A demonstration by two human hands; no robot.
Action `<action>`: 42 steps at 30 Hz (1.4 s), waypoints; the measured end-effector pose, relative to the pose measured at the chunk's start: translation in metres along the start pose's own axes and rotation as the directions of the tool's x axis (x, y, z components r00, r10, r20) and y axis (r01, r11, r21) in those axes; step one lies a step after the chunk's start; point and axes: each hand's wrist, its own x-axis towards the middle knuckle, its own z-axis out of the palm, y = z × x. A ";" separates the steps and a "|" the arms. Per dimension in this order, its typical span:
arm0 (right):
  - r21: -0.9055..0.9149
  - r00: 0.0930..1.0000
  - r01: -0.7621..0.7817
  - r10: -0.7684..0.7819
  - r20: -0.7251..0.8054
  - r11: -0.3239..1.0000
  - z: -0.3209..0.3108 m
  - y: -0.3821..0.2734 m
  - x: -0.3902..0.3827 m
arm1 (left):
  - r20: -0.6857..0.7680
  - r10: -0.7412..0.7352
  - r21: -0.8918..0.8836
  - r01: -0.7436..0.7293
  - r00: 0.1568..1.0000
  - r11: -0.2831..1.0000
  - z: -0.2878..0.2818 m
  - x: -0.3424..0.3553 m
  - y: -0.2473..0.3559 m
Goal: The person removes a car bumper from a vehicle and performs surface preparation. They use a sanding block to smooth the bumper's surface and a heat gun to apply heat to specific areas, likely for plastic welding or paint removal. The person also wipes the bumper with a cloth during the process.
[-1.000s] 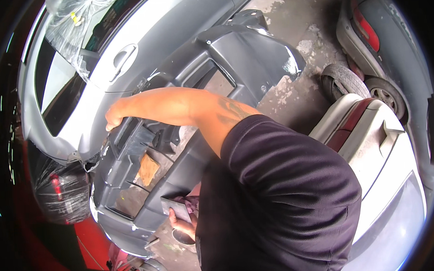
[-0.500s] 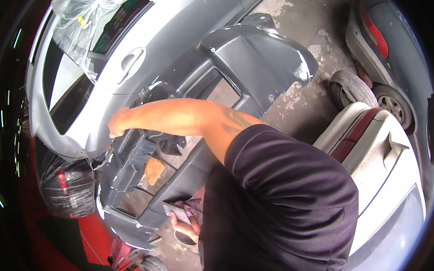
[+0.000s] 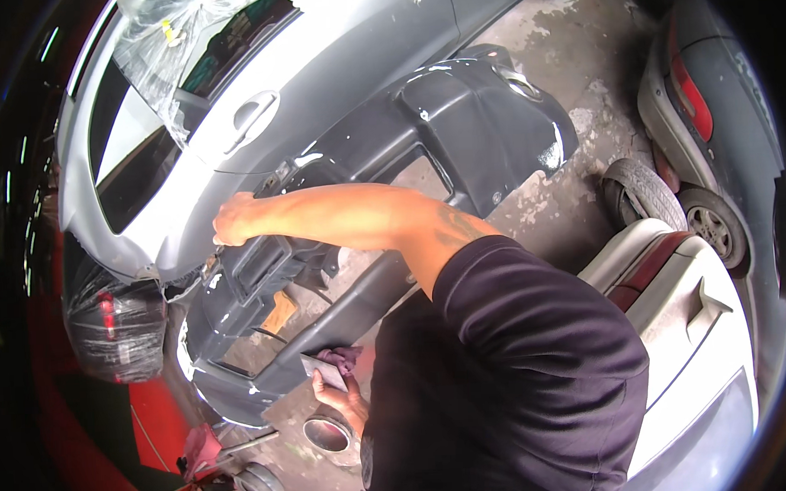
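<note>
My right arm reaches across the large dark grey plastic bumper [image 3: 480, 134], which has white scuffed patches. At its end my right hand [image 3: 235, 221] is closed at the bumper's far edge beside the silver car; what its fingers hold is hidden. Below, my left hand [image 3: 336, 391] grips a flat grey rectangular piece [image 3: 324, 369], with a crumpled purple cloth [image 3: 345, 358] against it, beside the bumper's near edge. A round container [image 3: 327, 434] sits under that hand. An orange-brown piece [image 3: 278, 312] shows through the bumper's opening.
The silver car [image 3: 335, 66] with plastic-covered window lies along the top left. A white panel [image 3: 691, 339] with a maroon strip is at my right, by loose tyres [image 3: 634, 198] and another grey car [image 3: 726, 113]. Red bodywork [image 3: 157, 427] and a pink object [image 3: 201, 447] are lower left.
The view has shifted, so the car and bumper sit further right. My left hand is a little higher, and more of the round container shows. My right hand stays at the far edge.
</note>
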 end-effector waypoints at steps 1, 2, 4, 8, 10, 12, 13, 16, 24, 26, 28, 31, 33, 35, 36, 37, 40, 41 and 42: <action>-0.003 1.000 -0.004 0.004 0.007 1.000 -0.001 0.002 -0.004 | -0.097 0.006 -0.025 -0.009 0.995 1.000 0.009 -0.002 -0.006; -0.010 1.000 -0.009 0.009 0.015 1.000 0.000 0.005 -0.007 | -0.537 0.138 0.083 -0.111 0.832 0.990 0.052 0.007 -0.018; 0.000 1.000 -0.002 0.002 0.022 1.000 -0.004 0.007 -0.008 | -0.483 0.134 0.068 -0.115 0.866 0.991 0.038 0.013 -0.017; 0.077 0.999 0.036 -0.037 0.009 0.996 -0.009 0.009 -0.018 | -0.321 0.079 0.028 -0.074 0.944 0.997 -0.001 0.018 -0.020; 0.107 0.998 0.070 -0.070 -0.001 0.992 -0.002 0.001 -0.023 | -0.358 0.089 -0.012 -0.099 0.929 0.995 -0.001 0.013 -0.026; 0.142 0.997 0.078 -0.074 -0.032 0.987 -0.012 0.001 -0.027 | -0.386 0.012 -0.058 -0.037 0.923 0.998 -0.095 0.005 -0.015; 0.127 0.998 0.058 -0.054 -0.036 0.990 -0.011 0.006 -0.030 | -0.475 0.029 -0.079 -0.075 0.880 0.994 -0.096 0.011 -0.025; 0.168 0.998 0.027 -0.034 0.043 0.985 -0.010 0.009 -0.034 | -0.609 0.139 -0.064 -0.224 0.781 0.973 -0.023 0.022 -0.033; 0.175 0.989 0.072 -0.093 0.112 0.982 -0.017 -0.013 -0.058 | -0.509 0.193 -0.097 -0.279 0.839 0.955 -0.015 0.022 -0.027; 0.243 0.987 0.101 -0.127 0.097 0.965 -0.020 -0.014 -0.073 | -0.516 0.196 -0.102 -0.287 0.834 0.952 -0.015 0.024 -0.031; 0.328 0.984 0.151 -0.174 0.041 0.932 -0.018 -0.015 -0.090 | -0.535 0.211 -0.085 -0.300 0.818 0.950 -0.018 0.020 -0.033; 0.364 0.974 0.180 -0.218 0.065 0.914 -0.014 -0.020 -0.101 | -0.563 0.206 -0.082 -0.301 0.800 0.950 -0.020 0.009 -0.038; 0.372 0.967 0.149 -0.214 0.139 0.916 -0.014 -0.016 -0.108 | -0.572 0.199 -0.076 -0.293 0.796 0.953 -0.020 0.009 -0.043; 0.369 0.959 0.134 -0.215 0.186 0.919 -0.011 -0.016 -0.117 | -0.575 0.185 -0.081 -0.280 0.797 0.956 -0.020 0.010 -0.049; 0.382 0.954 0.138 -0.227 0.197 0.914 -0.011 -0.019 -0.117 | -0.584 0.185 -0.084 -0.286 0.790 0.955 -0.019 0.010 -0.050; 0.400 0.952 0.135 -0.231 0.202 0.906 -0.010 -0.019 -0.119 | -0.583 0.186 -0.080 -0.284 0.791 0.955 -0.020 0.012 -0.049; 0.432 0.942 0.096 -0.222 0.252 0.897 -0.009 -0.020 -0.124 | -0.570 0.167 -0.086 -0.260 0.805 0.962 -0.022 0.020 -0.048; 0.416 0.943 0.122 -0.236 0.235 0.901 -0.010 -0.022 -0.123 | -0.568 0.168 -0.088 -0.262 0.806 0.961 -0.024 0.024 -0.045; 0.399 0.943 0.147 -0.249 0.219 0.905 -0.011 -0.025 -0.123 | -0.571 0.181 -0.073 -0.269 0.801 0.960 -0.026 0.025 -0.038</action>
